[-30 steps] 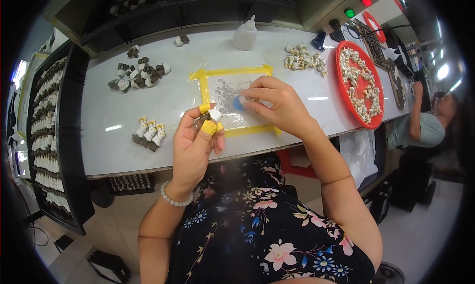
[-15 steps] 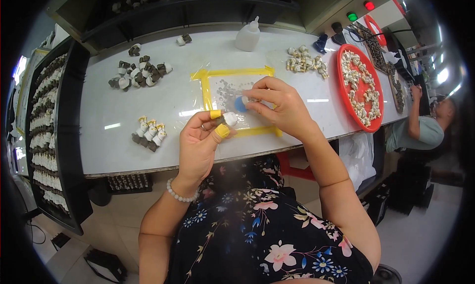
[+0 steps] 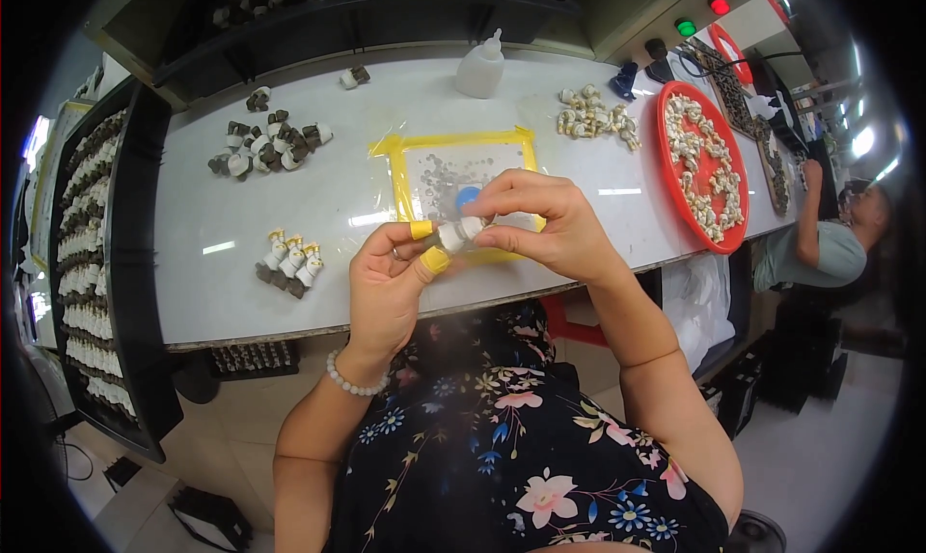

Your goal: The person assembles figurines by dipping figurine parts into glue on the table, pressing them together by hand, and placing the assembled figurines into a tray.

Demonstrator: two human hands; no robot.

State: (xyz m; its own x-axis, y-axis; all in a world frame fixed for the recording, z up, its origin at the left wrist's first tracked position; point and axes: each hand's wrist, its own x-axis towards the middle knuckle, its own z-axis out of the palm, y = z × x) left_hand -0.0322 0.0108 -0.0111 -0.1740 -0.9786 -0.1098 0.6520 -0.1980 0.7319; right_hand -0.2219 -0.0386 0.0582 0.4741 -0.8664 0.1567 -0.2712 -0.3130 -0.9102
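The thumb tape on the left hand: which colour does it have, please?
Yellow: the thumb tape shows best in the head view.

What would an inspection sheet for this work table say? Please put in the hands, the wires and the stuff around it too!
Surface: white tabletop; yellow tape frame on it, small roundish bits inside.
Job's things: white-and-brown piece and small pale part, close together; whether joined, cannot tell.
Clutter: brown-and-white pile, short row of pieces, white bottle, pale pieces, red tray holding more, blue round thing.
Hands: left hand pinches the white-and-brown piece; right hand pinches the small pale part, partly hiding it.
Cables: dark cable at upper right.
Surroundings: black rack of pieces at left; green light and red light; co-worker at right.
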